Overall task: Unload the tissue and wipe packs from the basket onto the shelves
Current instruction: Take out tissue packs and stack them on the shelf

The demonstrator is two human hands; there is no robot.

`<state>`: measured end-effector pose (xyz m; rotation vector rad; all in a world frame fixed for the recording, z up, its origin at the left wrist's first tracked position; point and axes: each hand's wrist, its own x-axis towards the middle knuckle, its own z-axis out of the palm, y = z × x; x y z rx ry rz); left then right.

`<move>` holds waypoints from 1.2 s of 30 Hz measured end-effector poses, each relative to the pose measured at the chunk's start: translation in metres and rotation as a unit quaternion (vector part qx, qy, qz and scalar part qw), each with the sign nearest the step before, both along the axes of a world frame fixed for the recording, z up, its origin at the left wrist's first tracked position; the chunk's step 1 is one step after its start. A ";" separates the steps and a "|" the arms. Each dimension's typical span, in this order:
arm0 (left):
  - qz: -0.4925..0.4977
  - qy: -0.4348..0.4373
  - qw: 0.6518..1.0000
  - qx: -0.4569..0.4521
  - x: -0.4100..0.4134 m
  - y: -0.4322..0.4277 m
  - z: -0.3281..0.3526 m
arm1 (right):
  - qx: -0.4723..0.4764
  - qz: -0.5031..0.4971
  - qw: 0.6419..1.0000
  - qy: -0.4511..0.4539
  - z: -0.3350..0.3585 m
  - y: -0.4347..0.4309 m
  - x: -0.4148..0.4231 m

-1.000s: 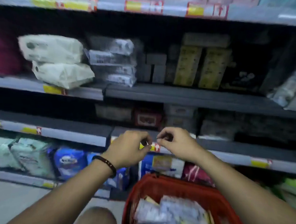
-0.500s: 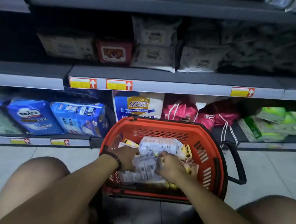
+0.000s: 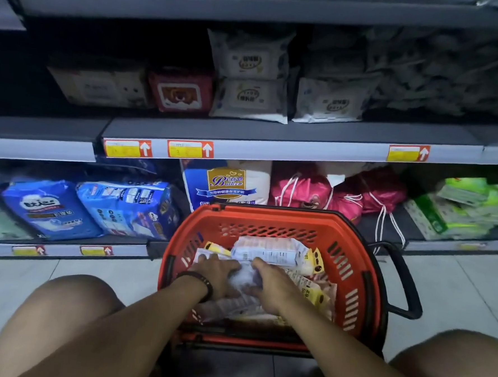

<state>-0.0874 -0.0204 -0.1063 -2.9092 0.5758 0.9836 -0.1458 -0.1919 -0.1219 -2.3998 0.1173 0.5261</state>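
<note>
Gripping one clear-wrapped tissue pack (image 3: 246,277) inside red basket (image 3: 269,218), left hand (image 3: 219,274) and right hand (image 3: 271,286) are clasping it; "Baileen" bag (image 3: 227,184) is standing behind.

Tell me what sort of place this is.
Most likely a shop aisle: shelf edges carry yellow price tags, packaged wipes and tissue packs fill the shelves, and a red shopping basket sits on the tiled floor.

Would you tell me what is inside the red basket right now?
The red basket holds a heap of clear-wrapped tissue packs and yellow-printed packs. The left hand and right hand press on a pack in the middle; lower layers are covered.
</note>
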 end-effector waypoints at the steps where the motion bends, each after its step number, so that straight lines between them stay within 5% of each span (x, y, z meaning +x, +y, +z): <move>1: 0.018 -0.013 1.000 -0.013 0.002 0.000 0.009 | 0.017 -0.004 1.000 -0.019 0.008 -0.003 0.004; 6: 0.105 0.020 0.972 -0.207 0.009 0.002 0.044 | 0.219 -0.115 0.969 -0.026 0.051 -0.033 0.022; 10: 0.200 0.147 0.883 -0.398 -0.001 0.003 0.063 | 0.326 -0.144 0.934 -0.013 0.066 -0.044 0.018; 13: 0.237 0.156 0.827 -0.485 -0.005 0.002 0.072 | 0.326 -0.115 0.937 -0.056 0.072 -0.031 0.012; 17: 0.302 0.323 0.626 -0.643 -0.003 0.006 0.082 | 0.249 -0.109 0.944 -0.187 0.080 -0.006 0.003; 18: 0.300 0.311 0.619 -0.656 -0.004 0.005 0.084 | 0.265 -0.112 0.937 -0.199 0.083 -0.001 0.001; 22: 0.363 0.136 0.702 -0.598 0.006 0.005 0.084 | 0.340 -0.152 0.916 -0.151 0.089 -0.016 0.010; 26: 0.409 0.071 0.764 -0.494 0.013 0.015 0.087 | 0.198 -0.423 0.881 -0.074 0.046 -0.060 0.028; 31: 0.444 0.005 0.744 -0.499 0.021 0.030 0.083 | 0.165 -0.465 0.867 0.073 -0.011 -0.061 0.038; 36: 0.472 -0.067 0.722 -0.502 0.027 0.037 0.075 | 0.201 -0.452 0.863 0.104 -0.022 -0.044 0.057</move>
